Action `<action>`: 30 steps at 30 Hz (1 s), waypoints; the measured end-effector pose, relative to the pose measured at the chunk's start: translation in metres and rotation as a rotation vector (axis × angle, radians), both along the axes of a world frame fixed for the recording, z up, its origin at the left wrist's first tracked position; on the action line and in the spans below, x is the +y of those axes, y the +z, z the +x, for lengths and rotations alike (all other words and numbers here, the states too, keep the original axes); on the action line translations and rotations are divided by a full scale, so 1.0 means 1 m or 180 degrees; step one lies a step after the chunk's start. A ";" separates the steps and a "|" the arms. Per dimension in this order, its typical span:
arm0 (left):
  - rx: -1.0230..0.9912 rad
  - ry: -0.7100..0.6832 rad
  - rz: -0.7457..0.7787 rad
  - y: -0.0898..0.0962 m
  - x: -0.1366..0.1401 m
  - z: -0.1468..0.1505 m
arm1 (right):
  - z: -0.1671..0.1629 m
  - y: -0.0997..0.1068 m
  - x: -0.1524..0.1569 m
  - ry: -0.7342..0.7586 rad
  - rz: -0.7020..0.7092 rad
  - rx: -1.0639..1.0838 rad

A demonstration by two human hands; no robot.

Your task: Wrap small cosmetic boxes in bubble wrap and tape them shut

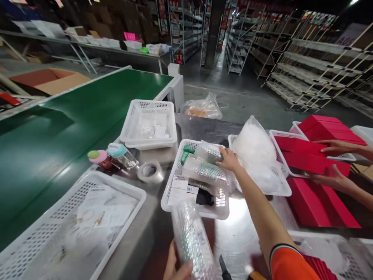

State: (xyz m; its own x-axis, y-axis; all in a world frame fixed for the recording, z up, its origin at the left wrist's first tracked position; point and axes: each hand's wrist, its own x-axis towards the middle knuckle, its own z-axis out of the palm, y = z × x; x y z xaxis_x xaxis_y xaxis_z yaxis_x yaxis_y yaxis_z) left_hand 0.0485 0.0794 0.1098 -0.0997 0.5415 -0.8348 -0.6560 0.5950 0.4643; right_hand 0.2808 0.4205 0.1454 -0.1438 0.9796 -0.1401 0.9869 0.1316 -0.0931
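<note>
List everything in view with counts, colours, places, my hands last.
Conveyor belt: one, green, left
Metal table: one, grey, centre
Baskets: several, white, on table
Bubble-wrapped packages: several, clear, in middle basket
Bottles: two, multicoloured, beside belt
Tape roll: one, clear, centre left
Filled bag: one, white, centre right
Red packaging: several, red, right
Black tool: one, black, bottom
Shelves: several, grey, background
Other person's hands: two, right
Left hand: one, bottom, holding wrapped package
Right hand: one, at middle basket

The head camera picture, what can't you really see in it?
In the head view:
- What's inside the bubble-wrapped bundle: shiny wrap hides details.
- The left hand's wrist: cut off by the bottom edge.
- The paper slip's small writing: too tiny and blurred.
- The black item's whole shape: partly covered.
</note>
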 end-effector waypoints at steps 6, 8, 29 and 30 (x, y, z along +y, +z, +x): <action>-0.0727 0.0063 0.0643 0.037 0.057 0.061 | 0.009 0.014 -0.018 -0.0136 -0.0232 0.0214; -0.0706 0.0203 0.0690 0.035 0.077 0.079 | 0.016 0.018 -0.023 -0.0050 -0.0329 0.0147; -0.0750 -0.2492 0.0798 0.009 0.131 0.072 | -0.033 0.037 -0.004 0.0619 0.0771 -0.0387; -0.0701 -0.2597 0.0914 0.011 0.132 0.064 | -0.041 0.036 0.010 0.0676 0.0654 -0.0516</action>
